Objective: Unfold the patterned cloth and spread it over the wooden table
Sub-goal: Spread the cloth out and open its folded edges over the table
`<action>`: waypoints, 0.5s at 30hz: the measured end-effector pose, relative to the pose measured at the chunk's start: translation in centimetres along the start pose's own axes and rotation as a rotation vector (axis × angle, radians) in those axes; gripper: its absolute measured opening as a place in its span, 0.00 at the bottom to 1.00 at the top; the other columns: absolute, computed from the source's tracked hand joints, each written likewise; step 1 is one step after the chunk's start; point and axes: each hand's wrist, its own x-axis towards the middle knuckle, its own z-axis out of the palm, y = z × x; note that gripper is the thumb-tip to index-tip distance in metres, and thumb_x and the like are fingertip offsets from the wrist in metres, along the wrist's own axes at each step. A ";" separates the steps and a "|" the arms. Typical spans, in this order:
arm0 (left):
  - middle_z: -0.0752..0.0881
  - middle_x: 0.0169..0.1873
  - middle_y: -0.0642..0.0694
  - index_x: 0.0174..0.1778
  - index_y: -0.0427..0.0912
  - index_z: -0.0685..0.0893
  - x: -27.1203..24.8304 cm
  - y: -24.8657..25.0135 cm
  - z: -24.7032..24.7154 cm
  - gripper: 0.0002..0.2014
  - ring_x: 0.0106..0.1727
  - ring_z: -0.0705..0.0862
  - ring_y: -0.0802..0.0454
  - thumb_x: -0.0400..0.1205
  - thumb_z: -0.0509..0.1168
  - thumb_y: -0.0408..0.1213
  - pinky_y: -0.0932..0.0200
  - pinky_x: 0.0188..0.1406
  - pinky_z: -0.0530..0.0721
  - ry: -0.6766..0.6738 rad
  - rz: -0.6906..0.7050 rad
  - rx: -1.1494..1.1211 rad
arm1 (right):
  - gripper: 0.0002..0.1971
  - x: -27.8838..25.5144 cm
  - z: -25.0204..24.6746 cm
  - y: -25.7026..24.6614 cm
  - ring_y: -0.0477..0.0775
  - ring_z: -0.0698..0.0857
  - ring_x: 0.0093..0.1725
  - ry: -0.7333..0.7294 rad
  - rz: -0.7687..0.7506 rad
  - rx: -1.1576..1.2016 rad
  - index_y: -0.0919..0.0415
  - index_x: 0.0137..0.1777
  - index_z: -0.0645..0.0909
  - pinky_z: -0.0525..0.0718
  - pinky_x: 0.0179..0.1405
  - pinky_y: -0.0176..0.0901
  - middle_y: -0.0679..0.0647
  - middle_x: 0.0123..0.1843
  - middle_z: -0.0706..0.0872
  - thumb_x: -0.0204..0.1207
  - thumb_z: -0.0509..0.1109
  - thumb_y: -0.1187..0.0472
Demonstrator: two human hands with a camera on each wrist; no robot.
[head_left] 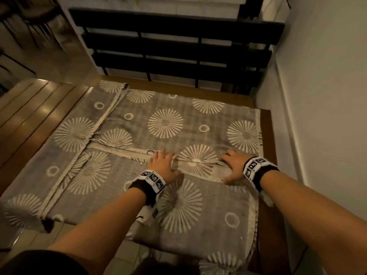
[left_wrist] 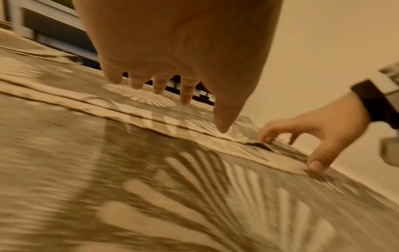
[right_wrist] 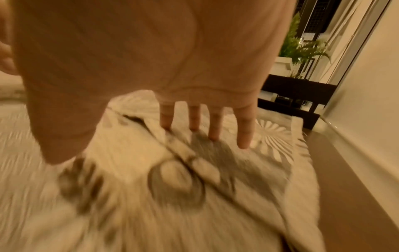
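A grey patterned cloth [head_left: 164, 124] with pale sunburst and ring motifs lies partly unfolded on the wooden table [head_left: 267, 124], folded flaps overlapping along a cream hem across its middle. My left hand [head_left: 163, 164] is spread palm down over that hem; in the left wrist view its fingers [left_wrist: 186, 93] are straight and just above the cloth [left_wrist: 151, 187]. My right hand [head_left: 232, 167] rests on the cloth to the right, fingers straight. In the right wrist view its fingertips [right_wrist: 212, 134] touch a rumpled flap [right_wrist: 183, 153] near the hem. My right hand [left_wrist: 311, 134] also shows in the left wrist view.
A dark slatted bench [head_left: 178, 46] stands behind the table. A white wall [head_left: 327, 96] runs close along the right side. Bare wooden slats [head_left: 29, 108] lie left of the cloth. The cloth's near edge hangs over the table front above a tiled floor [head_left: 127, 253]. A potted plant [right_wrist: 300, 46] stands far back.
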 end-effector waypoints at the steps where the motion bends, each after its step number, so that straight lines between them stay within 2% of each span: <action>1: 0.57 0.83 0.41 0.80 0.52 0.61 0.1 -1.8 -0.7 0.37 0.83 0.55 0.37 0.76 0.66 0.57 0.37 0.80 0.58 0.014 -0.047 -0.024 | 0.39 0.4 -1.3 -0.7 0.61 0.78 0.61 -0.001 0.007 -0.023 0.54 0.72 0.70 0.79 0.60 0.52 0.58 0.69 0.74 0.66 0.68 0.30; 3: 0.62 0.80 0.39 0.78 0.50 0.64 0.1 -5.9 -2.1 0.35 0.80 0.60 0.37 0.76 0.66 0.54 0.36 0.77 0.62 0.042 -0.128 -0.056 | 0.23 1.7 -3.8 -2.5 0.58 0.79 0.46 0.024 0.018 -0.070 0.58 0.54 0.78 0.83 0.51 0.50 0.58 0.53 0.82 0.74 0.64 0.37; 4: 0.63 0.79 0.39 0.78 0.49 0.64 0.0 -8.1 -2.7 0.35 0.79 0.61 0.36 0.75 0.65 0.53 0.35 0.76 0.65 0.051 -0.166 -0.063 | 0.20 2.5 -5.1 -3.6 0.58 0.80 0.44 0.042 0.022 -0.083 0.59 0.51 0.80 0.84 0.50 0.49 0.58 0.50 0.84 0.77 0.63 0.41; 6: 0.64 0.79 0.38 0.79 0.50 0.63 -0.1 -12.4 -3.9 0.35 0.79 0.62 0.35 0.75 0.65 0.51 0.35 0.75 0.65 0.046 -0.224 -0.060 | 0.17 4.8 -7.7 -6.2 0.59 0.83 0.47 0.077 0.022 -0.095 0.59 0.55 0.82 0.85 0.50 0.49 0.58 0.53 0.87 0.78 0.62 0.47; 9: 0.65 0.77 0.38 0.77 0.51 0.64 -0.1 -18.3 -5.6 0.35 0.76 0.65 0.33 0.73 0.66 0.52 0.35 0.74 0.66 0.043 -0.249 -0.021 | 0.14 9.1 -11.9 -11.3 0.59 0.84 0.51 0.139 -0.012 -0.071 0.57 0.58 0.82 0.84 0.50 0.49 0.56 0.55 0.86 0.78 0.62 0.51; 12: 0.60 0.79 0.36 0.78 0.51 0.60 0.1 -24.0 -6.8 0.41 0.77 0.63 0.32 0.71 0.70 0.53 0.35 0.73 0.69 0.018 -0.265 -0.013 | 0.12 13.5 -15.9 -18.5 0.61 0.85 0.50 0.201 -0.071 0.039 0.59 0.54 0.83 0.84 0.51 0.51 0.58 0.52 0.87 0.78 0.62 0.55; 15: 0.56 0.79 0.35 0.79 0.53 0.55 -0.3 -29.1 -7.2 0.49 0.77 0.62 0.31 0.65 0.74 0.56 0.37 0.68 0.75 -0.022 -0.319 -0.048 | 0.08 18.1 -17.0 -25.1 0.61 0.85 0.48 0.245 -0.164 0.126 0.52 0.47 0.80 0.83 0.49 0.50 0.56 0.48 0.86 0.77 0.59 0.54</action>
